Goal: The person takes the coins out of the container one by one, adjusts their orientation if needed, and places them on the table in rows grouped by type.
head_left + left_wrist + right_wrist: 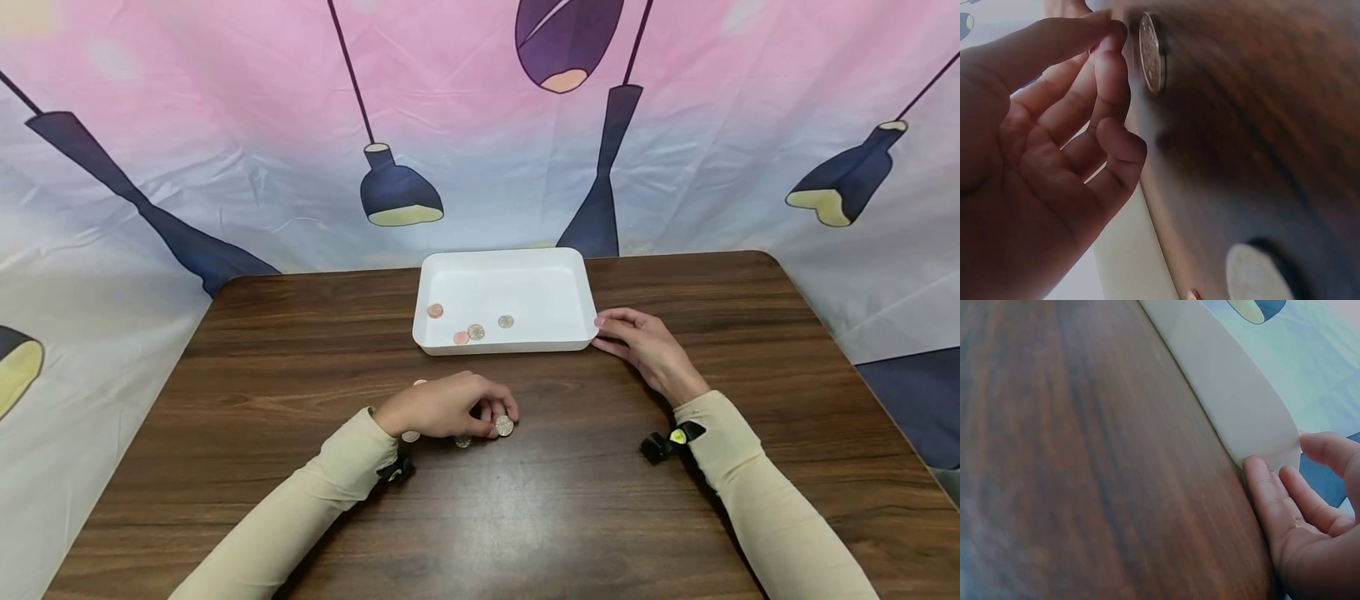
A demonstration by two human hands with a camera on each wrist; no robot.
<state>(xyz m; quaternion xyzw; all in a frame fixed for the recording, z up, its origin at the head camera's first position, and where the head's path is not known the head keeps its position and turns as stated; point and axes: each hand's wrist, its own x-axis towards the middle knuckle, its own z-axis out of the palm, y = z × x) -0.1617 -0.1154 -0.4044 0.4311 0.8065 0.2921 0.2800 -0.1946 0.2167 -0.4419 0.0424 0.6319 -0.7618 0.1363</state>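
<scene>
My left hand [450, 404] is low over the table, its thumb and index finger pinching the edge of a silver coin [504, 426]. Under the thumb another silver coin [462, 442] lies on the wood. Near the wrist lie a silver coin [411, 436] and a partly hidden copper coin [420, 382]. In the left wrist view a coin [1152, 53] shows beside the fingertips; the pinch is partly hidden there. My right hand [648, 346] holds the near right corner of a white tray [510, 347], thumb at the rim and fingers against the outer wall [1260, 434].
Inside the tray are two copper coins, one [435, 311] at the left wall, and two silver coins, one [506, 321] nearer the middle. The brown wooden table [300, 333] ends at a patterned cloth backdrop [262, 150].
</scene>
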